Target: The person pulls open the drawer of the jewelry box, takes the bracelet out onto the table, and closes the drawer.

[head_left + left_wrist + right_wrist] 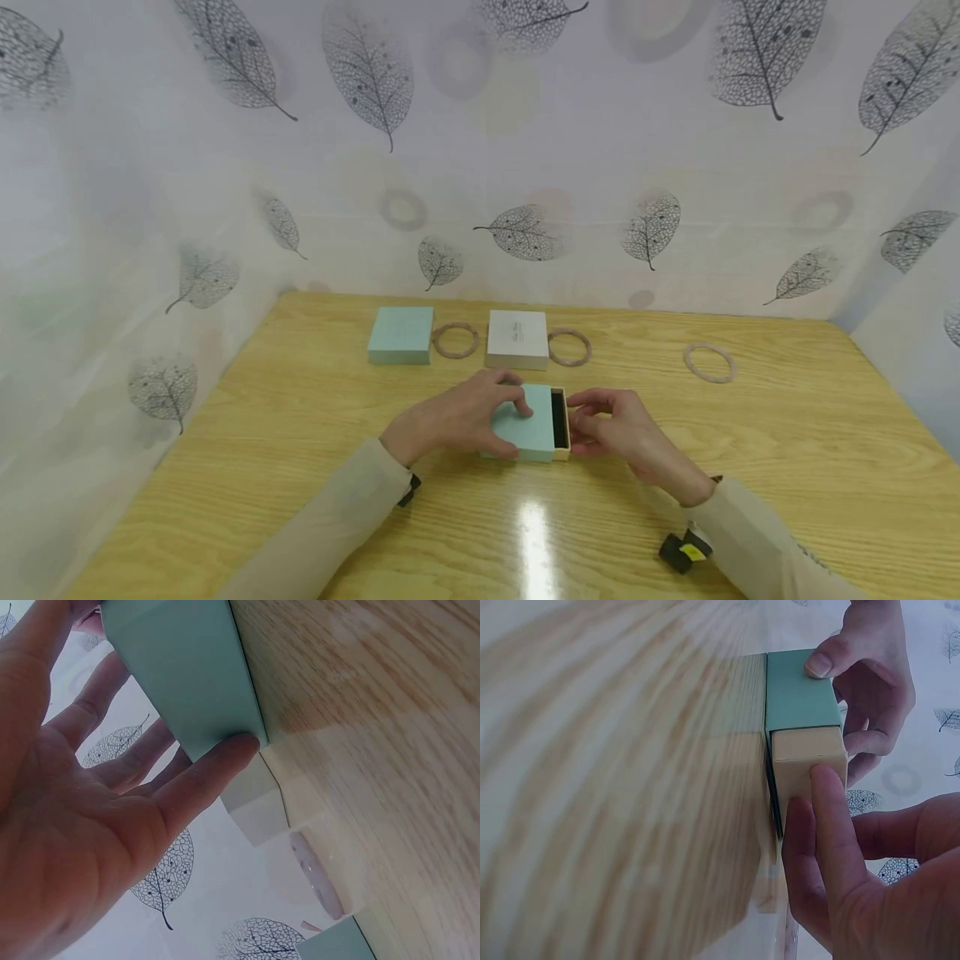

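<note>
A mint-green slide-out box lies on the table with its cream inner drawer partly out on the right. A strip of dark lining shows inside the drawer. My left hand grips the green sleeve, thumb on the near side and fingers over the top and far side; the left wrist view shows the thumb against the green wall. At the other end, my right hand touches the drawer's end face. Its fingertips press on the cream end in the right wrist view, without wrapping around it.
Behind stand another mint-green box and a white box. A pinkish bangle lies beside the green one, another bangle beside the white one, and a paler bangle farther right. A leaf-patterned cloth hangs behind the table.
</note>
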Tool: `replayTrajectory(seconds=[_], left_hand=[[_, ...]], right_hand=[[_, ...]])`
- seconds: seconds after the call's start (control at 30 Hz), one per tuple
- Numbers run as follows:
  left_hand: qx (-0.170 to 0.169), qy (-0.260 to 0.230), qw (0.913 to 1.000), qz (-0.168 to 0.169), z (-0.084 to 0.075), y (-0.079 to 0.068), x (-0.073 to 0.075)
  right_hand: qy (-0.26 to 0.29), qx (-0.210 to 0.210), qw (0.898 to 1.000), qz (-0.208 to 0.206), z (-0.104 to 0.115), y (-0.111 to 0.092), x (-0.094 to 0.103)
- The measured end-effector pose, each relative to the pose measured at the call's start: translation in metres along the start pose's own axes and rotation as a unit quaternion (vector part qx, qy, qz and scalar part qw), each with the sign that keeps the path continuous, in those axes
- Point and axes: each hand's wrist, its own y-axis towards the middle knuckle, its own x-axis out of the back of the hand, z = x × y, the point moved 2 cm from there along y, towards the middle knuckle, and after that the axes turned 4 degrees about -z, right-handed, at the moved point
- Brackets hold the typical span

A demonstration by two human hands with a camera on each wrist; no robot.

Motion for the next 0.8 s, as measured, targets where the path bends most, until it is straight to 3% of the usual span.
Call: replayTrajectory(seconds=[0.8], left_hand=[[0.012,0.015,0.9998,0.0,-0.002,0.0007,0.0002]], right_hand=[[0.009,0.003,1.0,0.007,0.0022,0.003,-0.007]])
